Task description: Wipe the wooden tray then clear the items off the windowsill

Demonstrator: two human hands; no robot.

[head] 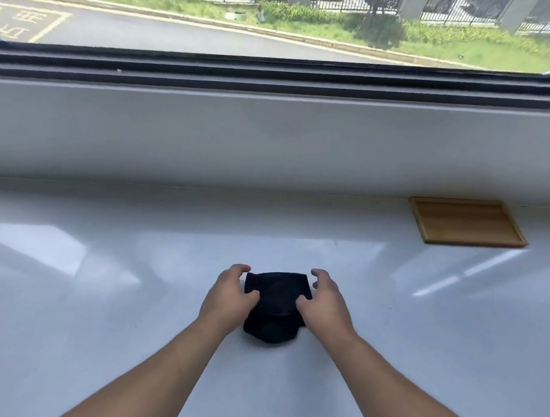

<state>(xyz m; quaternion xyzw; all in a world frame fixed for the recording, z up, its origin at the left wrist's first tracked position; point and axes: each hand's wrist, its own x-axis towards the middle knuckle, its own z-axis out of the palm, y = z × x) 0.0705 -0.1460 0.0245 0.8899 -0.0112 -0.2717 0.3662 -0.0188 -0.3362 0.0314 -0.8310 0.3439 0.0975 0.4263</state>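
Note:
A black cloth (278,305), folded into a rough square, lies on the white windowsill (115,307) in front of me. My left hand (228,295) rests on its left edge, thumb on top of the cloth and fingers curled over the far corner. My right hand (322,297) presses its right edge the same way, fingers apart. A flat wooden tray (466,222) with a low rim lies empty at the far right, against the white wall under the window, well apart from both hands.
A white upstand (265,140) rises behind the sill to the dark window frame (263,74). Outside lie a road, grass, a fence and parked cars. Bright patches of reflected light fall on the glossy sill.

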